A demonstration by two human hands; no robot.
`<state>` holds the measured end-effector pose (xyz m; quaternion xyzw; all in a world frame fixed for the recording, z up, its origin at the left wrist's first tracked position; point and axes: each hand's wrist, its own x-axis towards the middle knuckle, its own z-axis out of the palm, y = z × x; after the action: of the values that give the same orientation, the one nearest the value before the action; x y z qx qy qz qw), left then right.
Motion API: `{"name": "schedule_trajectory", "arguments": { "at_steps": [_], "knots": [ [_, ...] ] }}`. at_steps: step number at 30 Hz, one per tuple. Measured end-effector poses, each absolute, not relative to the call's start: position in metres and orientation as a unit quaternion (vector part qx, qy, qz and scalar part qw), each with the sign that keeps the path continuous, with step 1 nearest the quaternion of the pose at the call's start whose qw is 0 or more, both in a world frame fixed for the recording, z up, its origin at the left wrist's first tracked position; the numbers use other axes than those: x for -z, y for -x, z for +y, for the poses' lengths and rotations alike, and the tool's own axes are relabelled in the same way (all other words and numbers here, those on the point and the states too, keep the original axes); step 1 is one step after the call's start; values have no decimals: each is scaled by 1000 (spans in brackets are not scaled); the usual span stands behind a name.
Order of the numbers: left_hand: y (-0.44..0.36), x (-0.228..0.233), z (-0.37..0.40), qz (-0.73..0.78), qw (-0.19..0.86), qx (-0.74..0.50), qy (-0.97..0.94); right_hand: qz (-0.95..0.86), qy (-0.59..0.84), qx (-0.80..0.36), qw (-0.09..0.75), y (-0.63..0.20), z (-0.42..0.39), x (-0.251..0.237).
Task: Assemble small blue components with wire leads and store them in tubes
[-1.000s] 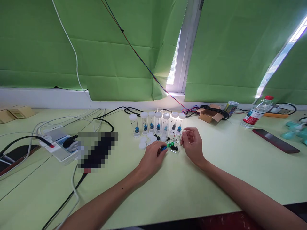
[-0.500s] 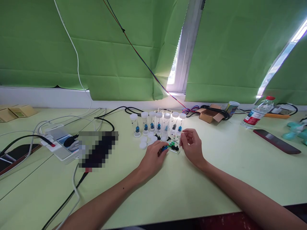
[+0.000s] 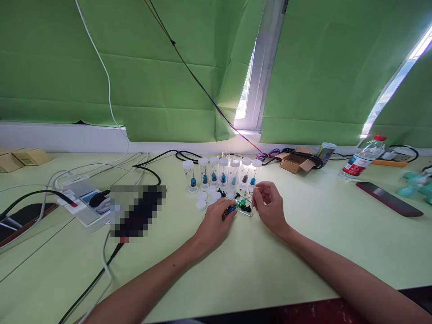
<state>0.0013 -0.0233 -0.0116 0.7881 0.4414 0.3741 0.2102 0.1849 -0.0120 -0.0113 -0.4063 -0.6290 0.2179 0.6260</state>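
My left hand [image 3: 216, 220] is closed, its fingertips around a small blue part [image 3: 231, 209]. Just right of those fingertips, green pieces [image 3: 241, 204] and black pieces [image 3: 247, 209] lie on a small clear plate [image 3: 245, 213]. My right hand [image 3: 269, 204] is curled on the other side of the plate, thumb and forefinger pinched together; whatever is between them is too small to make out. Behind both hands stands a row of clear tubes with white caps [image 3: 223, 161], most holding a blue figure-like piece [image 3: 223, 178] on a thin stem. Loose white caps [image 3: 201, 205] lie beyond my left hand.
At left are a white power strip [image 3: 81, 204], tangled cables and a blurred-out dark object [image 3: 138, 211]. Towards the back right stand an open cardboard box [image 3: 295, 163], a can [image 3: 326, 153] and a water bottle [image 3: 362, 159]. A dark red flat device [image 3: 388, 199] lies at right.
Almost nothing differs. My right fingertips have shifted very slightly left; my left hand and the blue part stay in place.
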Motion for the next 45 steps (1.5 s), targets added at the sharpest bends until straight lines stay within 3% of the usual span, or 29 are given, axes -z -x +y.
{"name": "schedule_trajectory", "arguments": {
  "at_steps": [45],
  "knots": [
    [-3,9,-26,435,209,-367,-795,-645,410,-226,604,-185,-11,12]
  ]
}}
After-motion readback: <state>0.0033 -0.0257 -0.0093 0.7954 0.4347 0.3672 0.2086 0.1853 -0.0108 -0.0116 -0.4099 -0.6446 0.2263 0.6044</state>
